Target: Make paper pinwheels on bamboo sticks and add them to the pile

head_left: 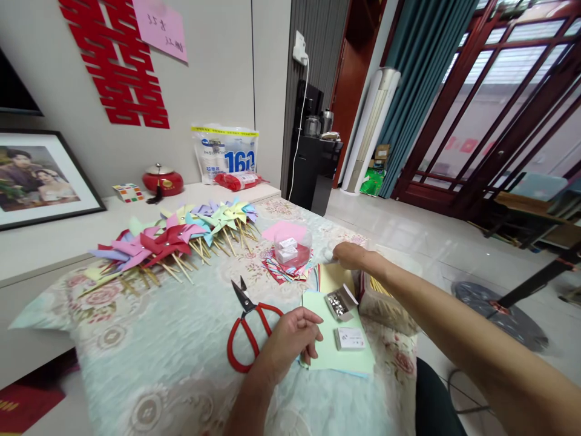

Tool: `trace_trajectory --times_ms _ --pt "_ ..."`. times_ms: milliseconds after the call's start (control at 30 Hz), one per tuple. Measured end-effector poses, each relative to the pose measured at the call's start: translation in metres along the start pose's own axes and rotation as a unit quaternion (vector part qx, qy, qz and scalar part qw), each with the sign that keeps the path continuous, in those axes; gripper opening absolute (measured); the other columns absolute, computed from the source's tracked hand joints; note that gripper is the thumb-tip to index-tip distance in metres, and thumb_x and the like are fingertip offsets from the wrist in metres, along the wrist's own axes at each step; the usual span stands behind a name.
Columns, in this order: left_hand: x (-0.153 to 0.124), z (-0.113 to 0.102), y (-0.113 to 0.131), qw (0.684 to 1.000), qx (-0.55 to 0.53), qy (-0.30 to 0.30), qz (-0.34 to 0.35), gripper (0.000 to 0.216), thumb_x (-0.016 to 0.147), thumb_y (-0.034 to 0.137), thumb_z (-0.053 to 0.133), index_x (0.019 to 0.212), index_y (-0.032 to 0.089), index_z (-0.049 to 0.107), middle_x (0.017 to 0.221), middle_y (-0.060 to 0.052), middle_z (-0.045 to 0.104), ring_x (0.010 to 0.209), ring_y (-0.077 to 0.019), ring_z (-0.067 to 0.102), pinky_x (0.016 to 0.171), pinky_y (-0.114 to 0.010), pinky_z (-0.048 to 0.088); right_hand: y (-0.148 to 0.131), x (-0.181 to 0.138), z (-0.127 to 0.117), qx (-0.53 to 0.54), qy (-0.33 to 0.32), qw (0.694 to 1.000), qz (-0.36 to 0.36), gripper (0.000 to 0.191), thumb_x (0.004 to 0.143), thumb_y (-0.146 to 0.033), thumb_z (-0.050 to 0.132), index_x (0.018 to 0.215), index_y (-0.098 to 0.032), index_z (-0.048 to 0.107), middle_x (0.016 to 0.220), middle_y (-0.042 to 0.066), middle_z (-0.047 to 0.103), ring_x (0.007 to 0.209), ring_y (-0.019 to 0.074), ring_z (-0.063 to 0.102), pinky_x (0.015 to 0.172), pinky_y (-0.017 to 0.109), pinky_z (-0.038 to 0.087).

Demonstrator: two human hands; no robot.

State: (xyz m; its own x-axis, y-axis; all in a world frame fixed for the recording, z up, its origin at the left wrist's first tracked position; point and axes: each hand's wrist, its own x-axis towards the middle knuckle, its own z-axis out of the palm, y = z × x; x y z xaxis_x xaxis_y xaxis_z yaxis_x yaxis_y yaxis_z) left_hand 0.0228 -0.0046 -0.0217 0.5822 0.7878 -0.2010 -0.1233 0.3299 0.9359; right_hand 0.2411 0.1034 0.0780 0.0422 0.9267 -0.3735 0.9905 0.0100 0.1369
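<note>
My left hand [290,339] rests on the cloth-covered table [149,357], fingers curled loosely on the left edge of a pale green paper sheet [345,360], right beside the red-handled scissors [249,330]. On the sheet lie an open small box of pins [338,303] and a closed small white box [350,339]. My right hand [350,255] reaches out to the far right of the table, fingers closed near a stack of coloured paper [284,272]; what it holds is hidden. A clear round container [293,247] stands on that stack.
A row of many paper pinwheels on wooden sticks [177,242] lies across the table's back left. A bundle of sticks [385,290] sits at the right edge. Behind stand a white ledge with a red pot [162,180], a plastic bag [226,152] and a framed photo [39,178].
</note>
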Motion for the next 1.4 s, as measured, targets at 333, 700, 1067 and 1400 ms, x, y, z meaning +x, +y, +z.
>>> trace_trajectory --times_ms 333,700,1067,1400 --pt "0.0 0.0 0.001 1.0 0.002 -0.004 -0.001 0.026 0.069 0.027 0.064 0.091 0.014 0.059 0.071 -0.001 0.065 0.043 -0.008 0.053 0.038 -0.02 0.038 0.005 0.002 0.005 0.001 0.004 1.0 -0.009 0.026 0.096 -0.032 0.062 0.116 -0.016 0.064 0.119 0.008 0.065 0.103 0.0221 0.065 0.088 0.042 0.056" --pt "0.0 0.0 0.0 1.0 0.004 -0.006 -0.002 0.026 0.068 0.026 0.063 0.091 0.014 0.06 0.071 0.0 0.065 0.043 -0.0078 0.053 0.038 -0.02 0.038 0.0 -0.002 -0.001 -0.015 0.043 0.999 -0.007 0.021 0.081 -0.027 0.077 0.097 -0.014 0.073 0.103 0.01 0.074 0.096 0.0228 0.068 0.082 0.035 0.052" --pt "-0.001 0.001 0.002 1.0 0.009 -0.01 -0.005 0.026 0.068 0.026 0.062 0.091 0.013 0.059 0.072 -0.001 0.065 0.044 -0.0082 0.054 0.039 -0.02 0.038 0.012 -0.004 -0.003 0.029 0.058 0.997 -0.045 0.024 0.072 -0.02 0.075 0.094 -0.014 0.079 0.094 0.011 0.077 0.088 0.0249 0.068 0.068 0.026 0.042" --pt "-0.002 0.001 0.003 1.0 0.014 -0.011 -0.001 0.026 0.068 0.026 0.061 0.091 0.013 0.059 0.072 -0.001 0.065 0.045 -0.0076 0.053 0.039 -0.02 0.038 0.014 0.018 -0.003 0.115 -0.086 0.988 -0.062 0.023 0.067 -0.03 0.08 0.085 -0.015 0.075 0.072 -0.001 0.069 0.063 0.0131 0.059 0.057 0.023 0.043"
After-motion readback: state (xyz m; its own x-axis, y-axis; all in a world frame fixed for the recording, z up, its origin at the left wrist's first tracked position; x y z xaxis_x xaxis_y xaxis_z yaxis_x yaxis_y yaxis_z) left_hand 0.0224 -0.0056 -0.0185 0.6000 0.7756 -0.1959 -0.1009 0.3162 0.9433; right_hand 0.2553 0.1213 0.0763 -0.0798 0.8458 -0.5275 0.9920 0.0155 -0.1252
